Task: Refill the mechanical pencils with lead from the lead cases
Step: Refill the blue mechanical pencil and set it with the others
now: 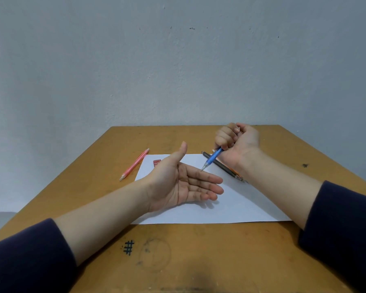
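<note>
Above a white sheet of paper [230, 206] laid on a brown wooden table [199, 250], both hands are shown raised. The right hand [237, 142] is closed in a fist round the upper barrel of a blue mechanical pencil with a clear tip [212, 158]. The pencil is held tilted, point downward and toward the left hand [184, 187]. That hand is held flat, palm up, fingers straight and together, thumb raised, and nothing is held in it. The pencil's point lies at the edge of the left index finger; contact cannot be judged.

A small red lead case [156, 162] lies at the far left corner of the sheet, partly hidden behind the left hand. A slim pink mechanical pencil [134, 164] lies on the bare wood just left of the sheet. A dark grey pencil [222, 167] lies slantwise on the sheet beneath the right wrist, with an orange one [236, 173] partly hidden beside it. Dark navy sleeves [25, 256] cover both forearms near the elbows. A black hash mark [128, 247] is drawn on the near tabletop.
</note>
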